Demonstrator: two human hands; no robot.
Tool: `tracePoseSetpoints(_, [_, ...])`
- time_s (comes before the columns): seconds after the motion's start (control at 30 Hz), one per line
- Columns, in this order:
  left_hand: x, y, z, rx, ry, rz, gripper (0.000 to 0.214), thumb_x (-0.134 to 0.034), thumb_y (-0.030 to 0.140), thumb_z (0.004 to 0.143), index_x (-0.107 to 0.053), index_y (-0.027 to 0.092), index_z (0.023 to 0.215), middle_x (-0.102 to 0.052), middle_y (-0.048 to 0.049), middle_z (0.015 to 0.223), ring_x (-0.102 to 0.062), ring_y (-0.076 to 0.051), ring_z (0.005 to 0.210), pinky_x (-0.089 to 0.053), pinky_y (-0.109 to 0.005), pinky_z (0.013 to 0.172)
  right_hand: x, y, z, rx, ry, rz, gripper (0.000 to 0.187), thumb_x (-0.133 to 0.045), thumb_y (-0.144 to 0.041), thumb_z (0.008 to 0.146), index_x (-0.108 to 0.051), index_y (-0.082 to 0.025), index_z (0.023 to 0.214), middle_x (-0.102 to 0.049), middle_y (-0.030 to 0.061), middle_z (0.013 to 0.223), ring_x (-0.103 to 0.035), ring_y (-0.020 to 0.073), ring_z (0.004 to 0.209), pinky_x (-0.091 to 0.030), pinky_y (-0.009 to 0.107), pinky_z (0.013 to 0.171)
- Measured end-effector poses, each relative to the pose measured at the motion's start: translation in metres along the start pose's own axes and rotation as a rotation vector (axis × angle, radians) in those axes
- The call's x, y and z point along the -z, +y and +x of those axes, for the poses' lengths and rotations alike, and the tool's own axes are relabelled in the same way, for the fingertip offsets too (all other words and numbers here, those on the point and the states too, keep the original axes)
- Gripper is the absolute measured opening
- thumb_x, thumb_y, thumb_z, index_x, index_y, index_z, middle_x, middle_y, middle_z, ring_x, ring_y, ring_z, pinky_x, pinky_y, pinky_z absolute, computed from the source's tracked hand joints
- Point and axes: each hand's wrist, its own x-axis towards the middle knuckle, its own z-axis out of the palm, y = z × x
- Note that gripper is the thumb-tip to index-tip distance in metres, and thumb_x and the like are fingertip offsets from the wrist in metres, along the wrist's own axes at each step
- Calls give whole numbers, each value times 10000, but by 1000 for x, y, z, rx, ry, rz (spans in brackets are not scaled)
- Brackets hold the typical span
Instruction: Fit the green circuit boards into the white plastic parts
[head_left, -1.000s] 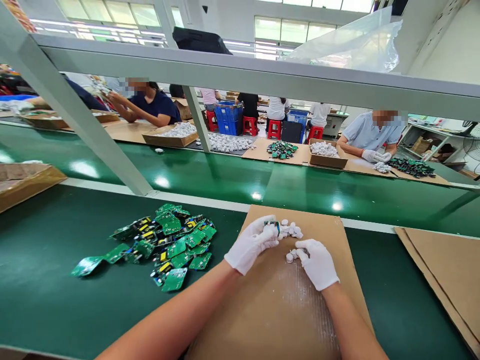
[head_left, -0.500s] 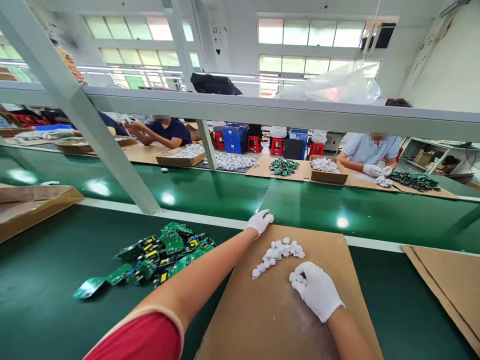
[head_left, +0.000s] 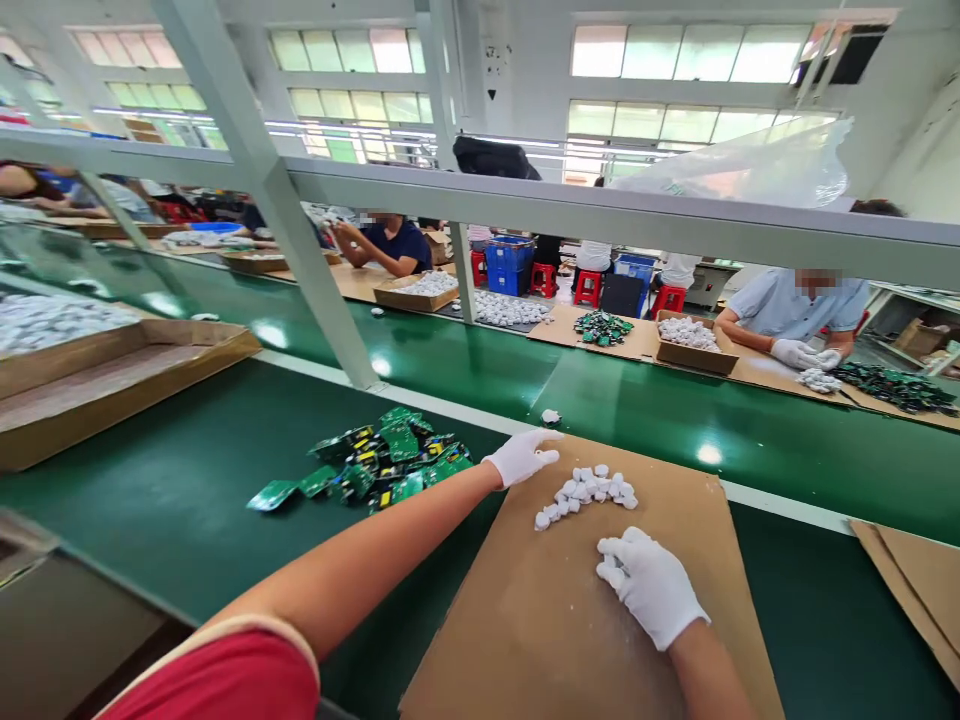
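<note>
Many small white caps (head_left: 581, 492) lie in a curved row on a brown cardboard sheet (head_left: 592, 640), between the gloved left hand (head_left: 521, 457) and the gloved right hand (head_left: 652, 588). The left is at the sheet's far left corner, fingers stretched out, nothing seen in them; just beyond, a white-topped piece (head_left: 551, 416) sits on the green belt (head_left: 480, 375). The right has its fingers curled in, and whether it grips anything I cannot tell.

Left of the sheet, circuit boards (head_left: 401, 440) are heaped on the dark green surface (head_left: 187, 450), partly behind the left forearm (head_left: 375, 557); any print on them is too small to read. So is the green mark on the plastic bag (head_left: 757, 165) overhead.

A white strip (head_left: 795, 508) borders the surface along the belt. Plain cardboard stretches from the caps to the bottom of the view. Green surface separates the sheet's right edge from stacked cardboard (head_left: 919, 575); a shallow tray (head_left: 135, 398) stands well left of the heap.
</note>
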Motion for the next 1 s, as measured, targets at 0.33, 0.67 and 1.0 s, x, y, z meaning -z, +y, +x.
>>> tracePoseSetpoints(0.33, [98,-42,-54,147,-100,477,323,-561,321,720,-676,215,1003,-576,-81,1205,-418,-300,1204,-292,-409,1017,25,32,-2,-393,364,554,453,-464,-586,769,-532,-201,540,-582,13,559,-471,136,467,-371,257,480])
tracePoseSetpoints(0.67, [92,-39,-69,129,-106,751,458,-660,408,617,-643,203,1027,-524,-115,1226,-369,-321,1208,-208,-449,1003,20,45,3,-296,408,183,436,-418,-395,748,-606,-215,1098,-627,64,1084,-592,232,949,-447,358,854])
tracePoseSetpoints(1.0, [83,-26,-71,213,78,709,490,-687,430,550,-659,80,892,-570,-206,1009,-461,-373,1038,-220,-517,946,-13,72,9,-122,83,-316,640,-212,-413,830,-401,-79,1342,-383,106,1414,-288,283,1323,-281,442,1056])
